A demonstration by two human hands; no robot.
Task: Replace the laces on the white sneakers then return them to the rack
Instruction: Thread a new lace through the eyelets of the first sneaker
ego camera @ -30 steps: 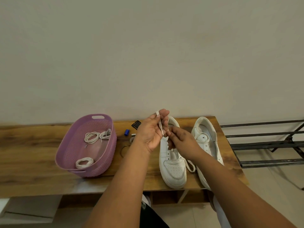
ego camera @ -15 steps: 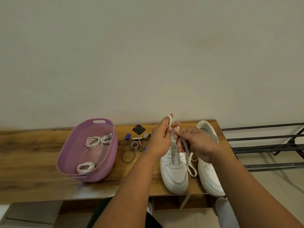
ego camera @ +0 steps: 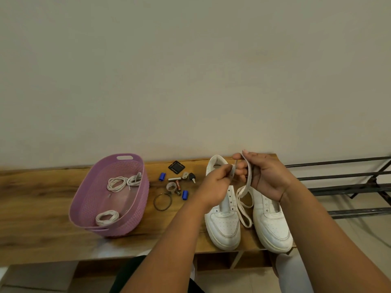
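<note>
Both forearms reach in from the lower edge, raised above a pair of white sneakers (ego camera: 247,218) that stand side by side, toes toward the person, on the wooden worktop (ego camera: 42,208). The left hand (ego camera: 215,182) is curled, pinching one end of a flat white lace (ego camera: 243,199) between thumb and fingertips over the left sneaker's collar. The right hand (ego camera: 266,176), palm turned toward the left hand, has its fingers curled round the same lace, which arches over the fingers and drops in a loose loop into the gap between the two sneakers. Left of the sneakers sits a purple plastic basket (ego camera: 84,206); inside it lie two coiled thin white laces (ego camera: 123,182) near the far end and one flat coiled lace (ego camera: 106,217) at the near end. Between the basket and the sneakers lies a scatter of small items (ego camera: 175,182), among them two blue pieces, a key, a bracelet-like ring and a black square. Right of the sneakers, beyond the worktop's end, stands a dark metal rack (ego camera: 349,187).
</note>
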